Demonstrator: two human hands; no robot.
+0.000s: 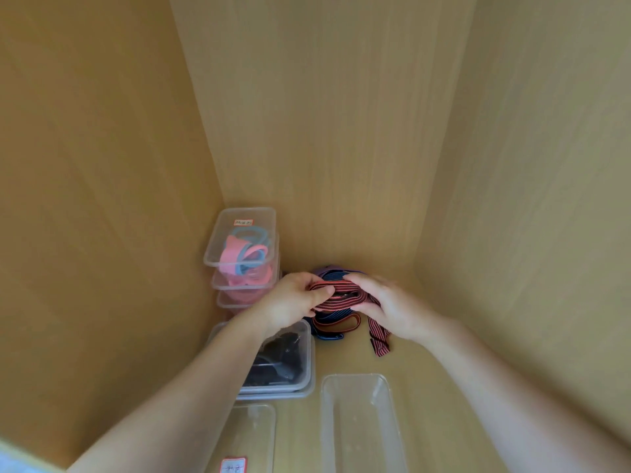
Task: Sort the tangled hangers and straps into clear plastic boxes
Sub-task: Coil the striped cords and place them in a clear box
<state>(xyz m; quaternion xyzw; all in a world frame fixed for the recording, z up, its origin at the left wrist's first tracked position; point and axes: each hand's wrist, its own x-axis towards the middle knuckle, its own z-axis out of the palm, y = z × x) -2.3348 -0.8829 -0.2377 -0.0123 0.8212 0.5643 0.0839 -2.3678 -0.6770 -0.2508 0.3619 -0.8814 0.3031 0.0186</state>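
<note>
The fingers [322,292] of the left hand [296,303] are curled round one end of a folded red striped strap [341,295], with the thumb pressed on top of the bundle. The right hand [387,310] grips the other end, its fingers bent over the folds. One loose tail of the strap hangs below that hand down to the wooden cupboard floor [430,363].

The strap is held up in the air, beyond the far end of the empty clear box [358,425], which lies open on the cupboard floor. Directly under the strap, also beyond the empty clear box, a tangle of blue straps [329,317] lies against the back wall [324,131].

Just left of the empty clear box's far end sits a lidded clear box [283,363] holding dark things, possibly black hangers or clips; the view is too dim to be sure. The left forearm crosses over its near corner. Farther off on the same left side, in the back corner, stands a stack of clear boxes [242,254] filled with pink and blue hangers [239,250]. The top one carries a small red-edged label. Left of the empty clear box's near end lies a flat clear lid [246,435] with another red-edged label.
</note>
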